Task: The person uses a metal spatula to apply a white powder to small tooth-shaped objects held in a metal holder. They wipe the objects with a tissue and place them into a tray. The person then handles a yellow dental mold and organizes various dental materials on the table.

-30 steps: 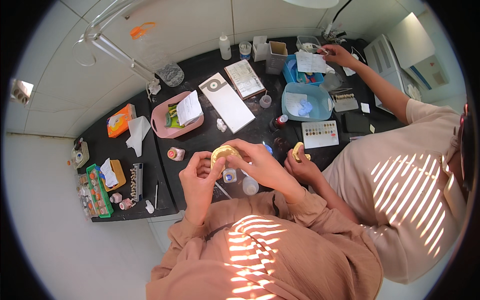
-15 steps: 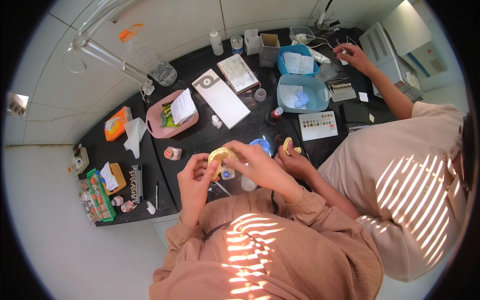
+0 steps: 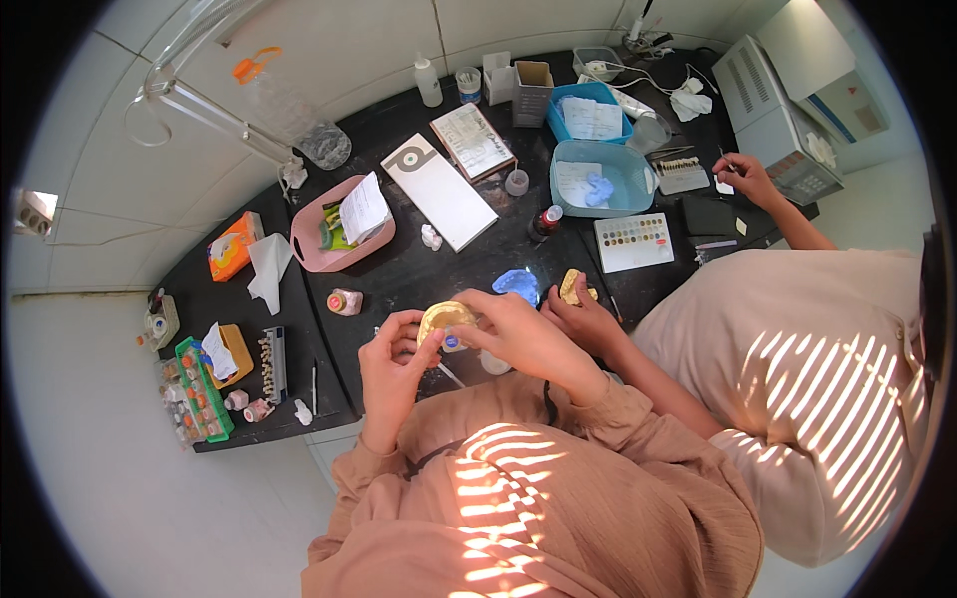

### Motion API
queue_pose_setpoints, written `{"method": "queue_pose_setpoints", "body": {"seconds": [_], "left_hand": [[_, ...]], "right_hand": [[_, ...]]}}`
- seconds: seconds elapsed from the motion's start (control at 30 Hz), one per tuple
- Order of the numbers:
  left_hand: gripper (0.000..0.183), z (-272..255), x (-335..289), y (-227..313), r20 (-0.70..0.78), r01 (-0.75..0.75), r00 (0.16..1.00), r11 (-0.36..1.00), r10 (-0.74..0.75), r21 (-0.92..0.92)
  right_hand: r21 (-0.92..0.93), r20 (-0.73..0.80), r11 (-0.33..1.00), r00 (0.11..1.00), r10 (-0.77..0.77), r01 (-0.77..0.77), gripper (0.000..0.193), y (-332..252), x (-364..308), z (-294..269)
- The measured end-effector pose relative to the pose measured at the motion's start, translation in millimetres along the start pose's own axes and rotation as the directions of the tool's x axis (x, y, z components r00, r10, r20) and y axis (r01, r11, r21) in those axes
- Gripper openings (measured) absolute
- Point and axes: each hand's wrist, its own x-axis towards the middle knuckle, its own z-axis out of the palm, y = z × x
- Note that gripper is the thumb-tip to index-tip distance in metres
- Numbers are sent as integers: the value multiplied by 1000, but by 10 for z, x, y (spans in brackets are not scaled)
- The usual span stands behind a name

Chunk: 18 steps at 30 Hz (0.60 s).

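Between my two hands, just above the near edge of the black table, is a yellow horseshoe-shaped dental cast (image 3: pixel 435 317). My left hand (image 3: pixel 392 361) grips its left side, thumb on the near end and fingers curled behind. My right hand (image 3: pixel 513 331) closes on the right side, its fingertips over the cast. Below the cast, a small bottle with a blue mark (image 3: pixel 453 342) is partly hidden by my hands. A clear cup (image 3: pixel 494 363) sits under my right wrist. Beyond it lies a blue arch-shaped piece (image 3: pixel 518 285).
At right, a co-worker's hand (image 3: pixel 581 317) holds another yellow dental cast (image 3: pixel 575 286); their other hand (image 3: pixel 750 177) holds a thin tool. Around stand a pink basket (image 3: pixel 301 239), blue tub (image 3: pixel 628 204), shade palette (image 3: pixel 635 244), white box (image 3: pixel 439 194), dark red bottle (image 3: pixel 545 223) and small jar (image 3: pixel 344 302).
The cast in my hands has tilted slightly, and my fingers have shifted on it. The co-worker's far hand has come nearer and to the right; their cast has turned. A crumpled tissue now shows behind.
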Motion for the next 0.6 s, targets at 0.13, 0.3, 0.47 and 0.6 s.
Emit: {"method": "queue_pose_setpoints", "body": {"seconds": [0.13,0.3,0.47,0.6], "left_hand": [[23,30,-23,3,-7,3,1000,1000,-3,-4],[24,66,-14,39,29,4,1000,999,-5,35],[22,111,-22,75,48,-5,999,996,1,84],[19,114,-87,55,73,4,997,991,-13,131]], "right_hand": [[69,1,997,1000,22,-22,36,43,-34,-1],[158,-78,987,997,18,-5,31,13,-69,8],[84,-125,996,992,-28,39,29,31,-90,-26],[78,-98,997,995,-16,23,29,33,-169,-48]]}}
